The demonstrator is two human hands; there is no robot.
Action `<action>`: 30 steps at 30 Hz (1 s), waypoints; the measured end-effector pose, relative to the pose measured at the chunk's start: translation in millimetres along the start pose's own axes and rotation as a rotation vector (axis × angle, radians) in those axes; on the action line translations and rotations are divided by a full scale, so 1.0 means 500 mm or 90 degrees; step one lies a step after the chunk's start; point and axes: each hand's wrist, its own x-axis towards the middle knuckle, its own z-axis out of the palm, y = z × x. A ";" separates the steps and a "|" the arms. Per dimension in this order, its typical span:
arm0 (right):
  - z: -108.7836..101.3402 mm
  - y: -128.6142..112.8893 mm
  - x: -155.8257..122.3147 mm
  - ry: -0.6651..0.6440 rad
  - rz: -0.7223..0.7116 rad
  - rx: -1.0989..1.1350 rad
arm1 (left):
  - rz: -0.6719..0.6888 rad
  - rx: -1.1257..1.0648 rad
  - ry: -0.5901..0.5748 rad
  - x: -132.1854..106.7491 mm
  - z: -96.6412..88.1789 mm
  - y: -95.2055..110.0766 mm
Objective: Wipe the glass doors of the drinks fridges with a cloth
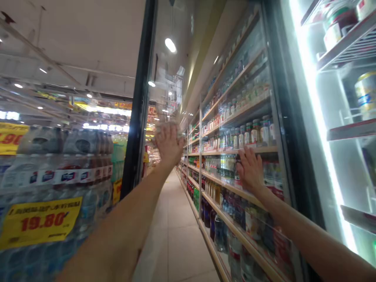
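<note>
My left hand [169, 144] is raised to the glass door [194, 47], its fingers spread flat over a pale, blurred cloth [158, 127] pressed on the pane. The cloth's edges show only faintly around the fingertips. Farther right and slightly lower, my right hand [250, 169] lies against the same glass with fingers apart and nothing in it. The dark-framed door stands swung out from a lit cooler. Shelves of bottles show in or through its pane.
Stacked packs of bottled water [67, 176] stand at left, with a yellow price sign [41, 224] on them. The lit cooler's shelves [349, 131] hold jars and cans at right. A tiled aisle floor [176, 243] runs ahead beside long bottle shelves.
</note>
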 end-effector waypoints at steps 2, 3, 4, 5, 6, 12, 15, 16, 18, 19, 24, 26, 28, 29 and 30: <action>0.003 -0.003 -0.005 0.009 -0.003 0.009 | 0.239 -0.035 -0.095 -0.028 0.018 0.060; 0.004 -0.004 -0.005 0.012 -0.004 0.013 | 0.365 -0.054 -0.143 -0.039 0.025 0.085; 0.005 -0.004 -0.005 0.015 -0.003 0.016 | 0.463 -0.066 -0.179 -0.044 0.030 0.102; 0.006 -0.003 -0.005 0.018 0.002 0.017 | 0.518 -0.071 -0.201 -0.041 0.030 0.109; 0.006 -0.002 -0.005 0.020 0.007 0.017 | 0.519 -0.067 -0.205 -0.031 0.026 0.107; 0.005 -0.006 -0.006 0.012 0.020 0.017 | 0.110 0.011 -0.045 0.004 -0.003 0.032; 0.002 -0.010 -0.005 0.009 0.022 0.024 | 0.376 -0.028 -0.134 -0.077 0.021 0.059; 0.001 -0.009 -0.006 0.007 0.020 0.027 | 0.497 -0.052 -0.164 -0.104 0.032 0.073; -0.003 -0.005 -0.008 -0.003 0.013 0.031 | 0.668 -0.090 -0.201 -0.129 0.046 0.095; -0.005 -0.001 -0.010 -0.008 0.007 0.033 | 0.689 -0.098 -0.204 -0.125 0.048 0.101; -0.015 0.008 -0.027 -0.015 0.000 0.045 | 0.264 -0.047 -0.081 -0.060 0.036 0.110; -0.018 0.001 -0.033 -0.012 0.012 0.053 | 0.291 -0.053 -0.076 -0.093 0.043 0.125; -0.021 -0.008 -0.039 -0.008 0.008 0.063 | 0.511 -0.088 -0.116 -0.158 0.059 0.142; -0.023 -0.011 -0.043 -0.007 -0.002 0.067 | 0.626 -0.103 -0.137 -0.187 0.067 0.147; -0.025 -0.013 -0.046 -0.007 -0.014 0.070 | 0.716 -0.111 -0.156 -0.207 0.074 0.149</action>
